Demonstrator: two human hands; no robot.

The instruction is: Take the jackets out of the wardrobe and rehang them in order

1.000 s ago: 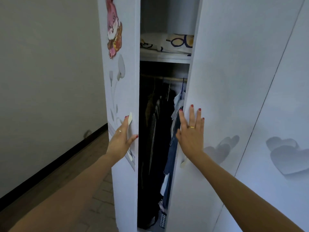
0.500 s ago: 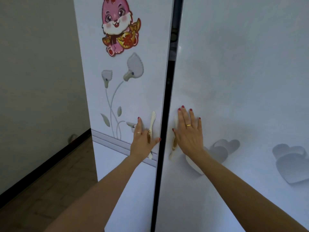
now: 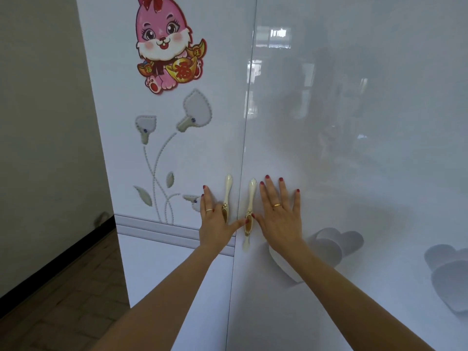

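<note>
Head view, left to right: a matt grey wall [image 3: 38,122] meets a black skirting strip and a brown wood-pattern floor [image 3: 63,312], then the glossy white wardrobe [image 3: 354,148] fills the rest, both doors meeting along a thin vertical seam, so the jackets are out of sight behind them. The left door [image 3: 177,262] carries a pink cartoon rabbit sticker [image 3: 166,44] and raised grey flower shapes on beaded stems. The left hand [image 3: 215,224] lies flat on this door, fingers [image 3: 206,198] straight and released, thumb reaching across the slim cream handle [image 3: 226,196] with its gold waist. A matching handle [image 3: 249,214] sits just right of the seam. The right hand [image 3: 279,219] presses flat on the mirror-smooth right door [image 3: 329,312], fingers spread, grasping nothing; rounded grey heart reliefs [image 3: 336,243] lie beside it
</note>
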